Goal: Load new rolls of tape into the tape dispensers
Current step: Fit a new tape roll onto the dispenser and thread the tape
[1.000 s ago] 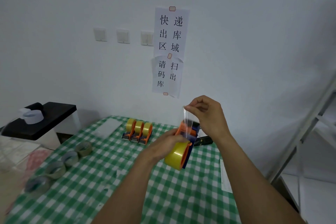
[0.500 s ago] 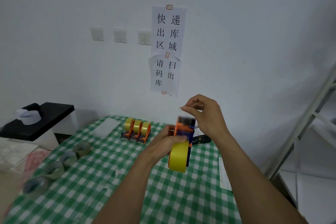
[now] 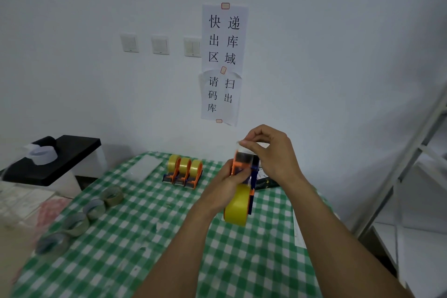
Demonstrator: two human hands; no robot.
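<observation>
Far to the left of the held dispenser [image 3: 244, 169], a black stand [image 3: 65, 162] carries a pale roll [image 3: 44, 155]; the frame edge cuts off the stand's left end. Also left of the held dispenser but nearer the camera, four greyish tape rolls [image 3: 76, 224] lie in a line along the edge of the green-checked desk [image 3: 135, 237]. The nearest of them is blurred. Just left of and behind the held dispenser, three loaded dispensers [image 3: 184, 173] stand side by side, touching, each with a yellow roll. The left hand [image 3: 226, 189] grips the held dispenser from its left, its fingers curled round the orange body and covering most of it. The new yellow tape roll [image 3: 236, 208] sits in the held dispenser's lower end, below that hand and above the desk. At the held dispenser's top, the right hand [image 3: 272, 152] pinches the clear tape end [image 3: 239, 144] between thumb and forefinger; the strip is barely visible. A dark object [image 3: 266, 180] lies behind the held dispenser, mostly hidden by the right wrist, and I cannot tell what it is. Right of the held dispenser, a white sheet [image 3: 298, 232] lies at the desk's edge, partly behind the right forearm.
</observation>
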